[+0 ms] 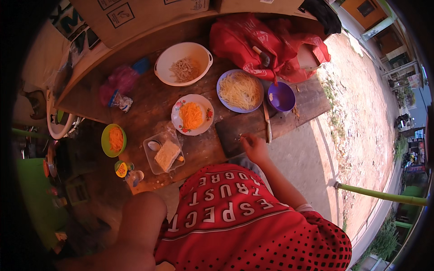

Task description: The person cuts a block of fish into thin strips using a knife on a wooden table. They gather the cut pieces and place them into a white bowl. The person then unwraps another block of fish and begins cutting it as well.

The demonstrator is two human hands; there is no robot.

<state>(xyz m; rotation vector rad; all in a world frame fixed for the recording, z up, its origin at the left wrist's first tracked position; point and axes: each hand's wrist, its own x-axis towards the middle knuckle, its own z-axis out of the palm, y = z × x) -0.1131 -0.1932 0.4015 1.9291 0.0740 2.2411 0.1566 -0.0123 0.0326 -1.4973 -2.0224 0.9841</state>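
Observation:
My right hand rests at the near edge of a dark cutting board, fingertips down beside a few pale crumbs. Whether it pinches any of them is too small to tell. My left hand is out of view; only a bent part of that arm shows at the lower left. Just right of the board lies a knife with a pale handle. Beyond the board stand a plate of pale shredded strips and a purple bowl. A floral plate holding orange shreds sits to the left.
On the wooden table are a white basin with pale pieces, a green bowl of orange shreds, a clear container with a pale block, and a yellow-lidded cup. A red bag and cardboard boxes line the back.

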